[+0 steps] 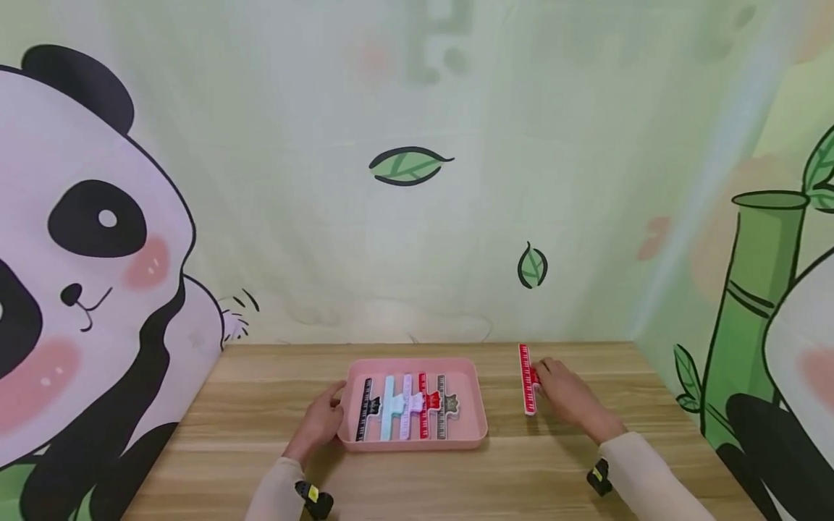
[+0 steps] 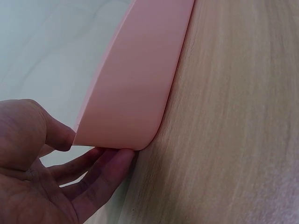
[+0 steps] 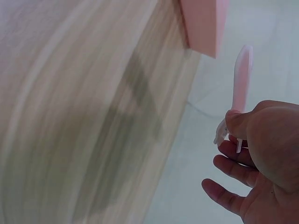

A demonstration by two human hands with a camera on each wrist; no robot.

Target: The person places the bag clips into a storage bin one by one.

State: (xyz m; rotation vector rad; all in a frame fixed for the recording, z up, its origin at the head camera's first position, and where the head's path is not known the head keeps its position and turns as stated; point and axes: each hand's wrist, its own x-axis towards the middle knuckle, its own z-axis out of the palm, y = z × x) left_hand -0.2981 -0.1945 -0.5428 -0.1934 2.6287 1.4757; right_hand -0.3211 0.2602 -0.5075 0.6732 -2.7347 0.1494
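A pink tray (image 1: pixel 417 446) sits on the table with several long ruler-marked clips lying side by side in it: a black clip (image 1: pixel 364 410), a light blue clip (image 1: pixel 388 409), a lilac clip (image 1: pixel 407 407), a red clip (image 1: pixel 423 420) and a grey clip (image 1: pixel 442 412). My left hand (image 1: pixel 323 417) grips the tray's left side, thumb at the rim and fingers (image 2: pixel 105 179) at the lower edge. Right of the tray, my right hand (image 1: pixel 565 391) pinches another red clip (image 1: pixel 526 380) by its handle, above the table. In the right wrist view this clip (image 3: pixel 241 84) appears edge-on.
The wooden table (image 1: pixel 521 470) ends at a fabric backdrop (image 1: pixel 313 217) printed with pandas, leaves and bamboo. Each wrist carries a small black camera, such as the left one (image 1: pixel 315 499).
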